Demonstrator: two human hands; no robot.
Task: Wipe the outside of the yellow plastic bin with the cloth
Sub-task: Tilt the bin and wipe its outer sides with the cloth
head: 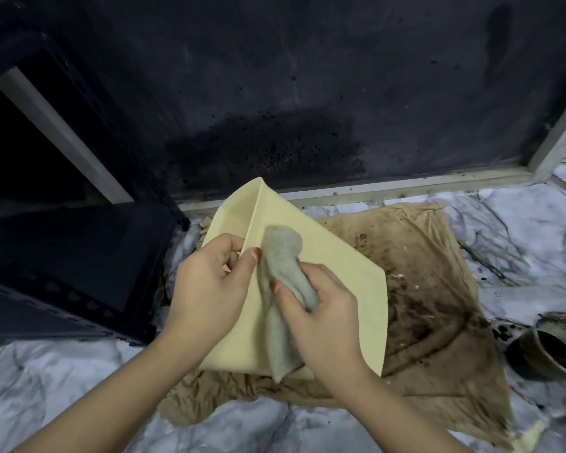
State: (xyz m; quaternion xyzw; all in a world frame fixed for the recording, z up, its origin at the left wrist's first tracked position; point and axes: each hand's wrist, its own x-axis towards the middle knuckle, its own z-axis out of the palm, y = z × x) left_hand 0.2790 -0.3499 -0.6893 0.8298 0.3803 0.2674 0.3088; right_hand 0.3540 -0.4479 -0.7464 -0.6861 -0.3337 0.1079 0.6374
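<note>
The pale yellow plastic bin (343,273) lies tipped on its side in the middle of the view, one corner edge pointing up toward me. My left hand (209,286) grips that upper edge, thumb on the near side. My right hand (321,318) is closed on a grey-green cloth (283,256), pressing it against the bin's outer wall just right of the edge. The cloth's loose end hangs down to the bin's lower rim.
A dirty brown sheet (438,289) with soil stains lies under the bin on a white marbled floor (520,230). A black metal rack (72,256) stands at the left. A dark wall panel (307,93) rises behind. Two soiled pots (549,351) lie at the right.
</note>
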